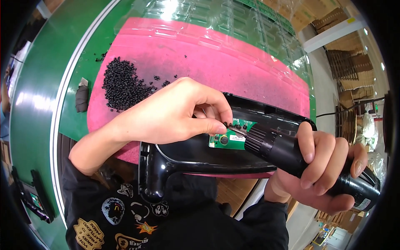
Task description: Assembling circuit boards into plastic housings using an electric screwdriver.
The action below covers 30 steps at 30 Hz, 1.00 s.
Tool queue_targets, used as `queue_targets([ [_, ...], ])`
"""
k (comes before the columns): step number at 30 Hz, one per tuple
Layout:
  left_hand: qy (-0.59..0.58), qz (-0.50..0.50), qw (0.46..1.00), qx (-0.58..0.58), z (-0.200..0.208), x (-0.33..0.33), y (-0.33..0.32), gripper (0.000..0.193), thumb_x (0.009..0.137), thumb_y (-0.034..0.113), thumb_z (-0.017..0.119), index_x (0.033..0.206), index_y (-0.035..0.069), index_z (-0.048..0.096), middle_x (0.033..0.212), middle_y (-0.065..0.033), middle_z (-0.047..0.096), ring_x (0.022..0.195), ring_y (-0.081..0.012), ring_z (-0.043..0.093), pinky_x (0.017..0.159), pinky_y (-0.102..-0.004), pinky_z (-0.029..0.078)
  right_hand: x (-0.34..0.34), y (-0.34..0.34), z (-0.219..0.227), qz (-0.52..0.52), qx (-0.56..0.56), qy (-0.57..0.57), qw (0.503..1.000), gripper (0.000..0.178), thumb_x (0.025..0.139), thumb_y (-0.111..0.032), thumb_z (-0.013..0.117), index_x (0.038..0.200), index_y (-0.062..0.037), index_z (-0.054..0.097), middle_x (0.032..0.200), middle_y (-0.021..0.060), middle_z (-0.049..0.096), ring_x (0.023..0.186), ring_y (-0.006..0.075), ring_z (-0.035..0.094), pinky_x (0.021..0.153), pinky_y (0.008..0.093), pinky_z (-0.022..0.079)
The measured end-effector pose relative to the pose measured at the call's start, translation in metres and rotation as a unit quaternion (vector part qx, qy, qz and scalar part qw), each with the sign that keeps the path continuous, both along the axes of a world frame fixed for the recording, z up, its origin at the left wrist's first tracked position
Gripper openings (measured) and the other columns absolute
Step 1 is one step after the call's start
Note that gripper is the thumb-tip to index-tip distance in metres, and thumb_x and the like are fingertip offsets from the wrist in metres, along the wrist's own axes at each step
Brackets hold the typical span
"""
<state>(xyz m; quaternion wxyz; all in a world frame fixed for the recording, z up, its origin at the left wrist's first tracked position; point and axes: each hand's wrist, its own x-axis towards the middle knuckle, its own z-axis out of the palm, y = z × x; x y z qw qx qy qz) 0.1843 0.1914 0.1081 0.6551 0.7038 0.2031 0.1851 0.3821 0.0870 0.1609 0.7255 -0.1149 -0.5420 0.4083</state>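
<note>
My right hand (323,166) is wrapped around a black electric screwdriver (277,146), which lies tilted with its bit (238,131) pointing left. At the tip of the bit, my left hand (187,112) pinches a small black screw (226,124) between thumb and forefinger, partly hidden by the fingertips. Just beneath both hands, a green circuit board (214,141) with a white label sits inside a curved black plastic housing (187,160). A few dark parts show along the board's far edge. The screwdriver's front end covers the board's right side.
A heap of black screws (123,85) lies on the pink mat (187,54), with strays around it. Clear plastic trays (233,25) stretch across the far side. A dark wrapped bundle (82,98) rests on the green table at left. Another black housing (35,196) sits at far left.
</note>
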Motion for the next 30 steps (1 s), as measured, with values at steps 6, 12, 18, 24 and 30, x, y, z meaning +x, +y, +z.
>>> queue_targets([
  [6,-0.013,0.021,0.990,0.137,-0.007,0.005,-0.002,0.018,0.080,-0.002,0.070,0.098,-0.003,0.066,0.086,-0.0090,0.069,0.076,-0.0160,0.068,0.070,-0.0276,0.053,0.004,-0.001,-0.005,0.004,-0.015,-0.016,1.000,0.035,0.083,-0.031,0.073,0.102,-0.0165,0.048,0.065,-0.0054,0.055,0.059,0.0074,0.052,0.074,0.0289,0.039],
  [12,-0.045,0.072,0.969,0.231,-0.006,0.009,-0.005,0.013,0.078,-0.002,0.071,0.091,-0.002,0.071,0.085,-0.0110,0.071,0.076,-0.0223,0.070,0.069,-0.0300,0.055,0.011,0.002,-0.009,0.011,-0.007,-0.019,1.000,0.037,0.083,-0.031,0.073,0.106,-0.0149,0.048,0.068,-0.0043,0.057,0.060,0.0082,0.053,0.073,0.0294,0.040],
  [18,-0.061,0.104,0.912,0.393,-0.016,0.012,-0.010,0.014,0.078,-0.002,0.070,0.092,0.001,0.068,0.085,-0.0114,0.070,0.074,-0.0246,0.068,0.063,-0.0321,0.054,0.037,0.003,-0.003,-0.060,-0.058,-0.105,0.991,0.032,0.092,-0.032,0.059,0.111,-0.0088,0.047,0.068,-0.0014,0.051,0.058,0.0109,0.048,0.066,0.0306,0.043],
  [24,-0.015,0.016,0.909,0.416,-0.015,0.013,-0.010,0.016,0.075,0.005,0.074,0.089,0.005,0.067,0.085,-0.0038,0.068,0.070,-0.0225,0.062,0.056,-0.0330,0.051,0.054,0.012,-0.018,-0.111,-0.120,-0.167,0.972,0.028,0.093,-0.032,0.053,0.107,-0.0091,0.046,0.064,-0.0016,0.045,0.053,0.0111,0.043,0.061,0.0312,0.043],
  [30,0.004,-0.031,0.912,0.409,-0.020,0.014,-0.013,0.018,0.077,0.007,0.072,0.093,0.006,0.063,0.093,-0.0010,0.069,0.074,-0.0208,0.062,0.056,-0.0328,0.052,0.058,0.011,-0.023,-0.116,-0.135,-0.182,0.967,0.028,0.093,-0.032,0.054,0.106,-0.0097,0.044,0.063,-0.0012,0.045,0.053,0.0117,0.043,0.060,0.0318,0.043],
])
